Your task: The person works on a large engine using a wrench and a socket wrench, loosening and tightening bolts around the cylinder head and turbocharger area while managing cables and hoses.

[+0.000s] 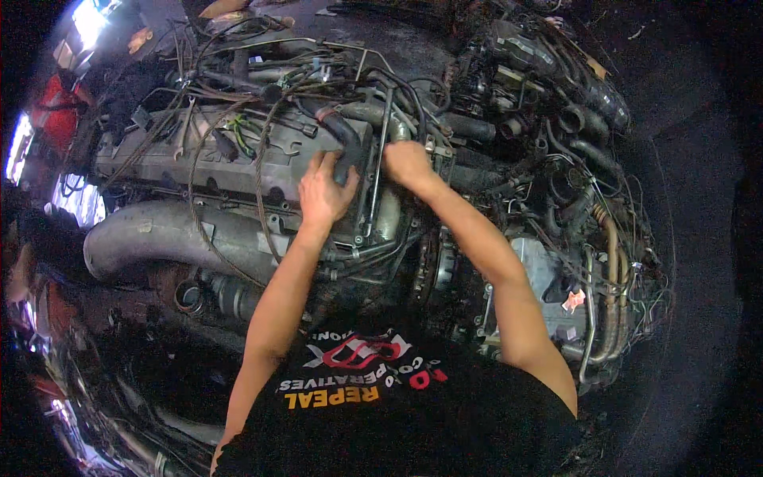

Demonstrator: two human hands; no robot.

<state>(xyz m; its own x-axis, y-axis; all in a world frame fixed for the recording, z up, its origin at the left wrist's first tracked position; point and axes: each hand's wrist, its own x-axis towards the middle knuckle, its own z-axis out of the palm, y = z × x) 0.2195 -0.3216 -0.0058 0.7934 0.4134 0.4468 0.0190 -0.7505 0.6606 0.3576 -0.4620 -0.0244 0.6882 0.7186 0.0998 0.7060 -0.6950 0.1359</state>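
A large engine lies in front of me, with a long grey ribbed cover (163,163) across its left half. My left hand (322,192) rests at the right end of this cover, fingers spread, beside a curved dark rubber hose (346,137). The fingertips touch or nearly touch the hose. To its right, my right hand (408,165) is closed in a fist next to a thin metal pipe (380,163) and a pale, wider pipe (388,213). Whatever is inside that fist, if anything, is hidden by the fingers.
On the cover lie a wrench (183,131), another open-ended wrench (291,149) and a tool with green handles (240,137). A wire cable (259,171) loops over it. A thick grey duct (159,238) runs nearer me. Copper-coloured pipes (613,270) stand at the right.
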